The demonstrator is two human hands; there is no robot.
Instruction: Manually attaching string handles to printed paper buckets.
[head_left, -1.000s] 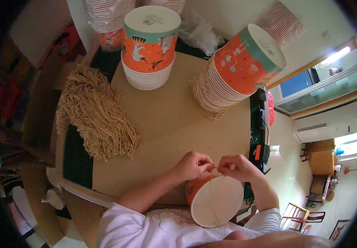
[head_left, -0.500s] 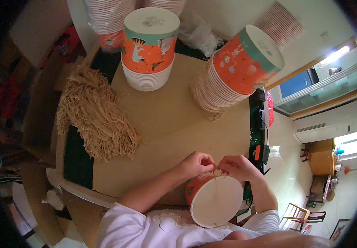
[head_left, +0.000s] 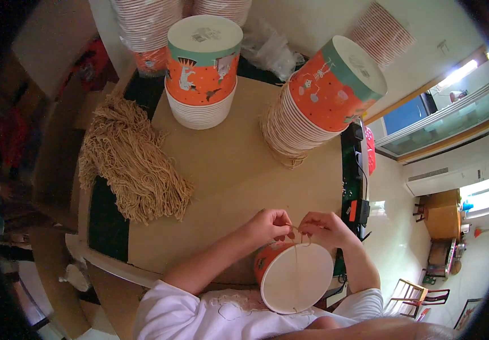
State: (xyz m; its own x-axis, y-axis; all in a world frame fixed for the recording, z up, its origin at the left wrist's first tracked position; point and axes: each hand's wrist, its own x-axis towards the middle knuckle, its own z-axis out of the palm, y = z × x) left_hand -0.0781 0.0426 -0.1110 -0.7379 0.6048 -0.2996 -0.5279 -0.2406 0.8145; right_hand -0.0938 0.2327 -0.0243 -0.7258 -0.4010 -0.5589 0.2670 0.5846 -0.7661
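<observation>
A paper bucket [head_left: 316, 279] with an orange printed side lies tilted against my shirt at the table's near edge, its white round face turned up toward me. A thin tan string [head_left: 296, 265] runs across that face from the upper rim to the lower rim. Above the upper rim, my left hand [head_left: 274, 225] pinches the string between thumb and fingers. My right hand [head_left: 324, 228] pinches it close by on the right, with a short span stretched between the two. A small loop hangs at the rim under the fingers.
A thick bundle of tan strings [head_left: 134, 161] lies on the left of the brown board [head_left: 227, 170]. Two stacks of upturned orange buckets [head_left: 202, 79] [head_left: 335, 85] stand farther back, the right one with strings around it. Behind are clear plastic [head_left: 272, 54] and wrapped stacks. A black-orange device [head_left: 359, 211] sits at the right edge.
My hands have drawn slightly apart, so a short span of string now shows between the fingertips. The bucket stays in nearly the same place.
</observation>
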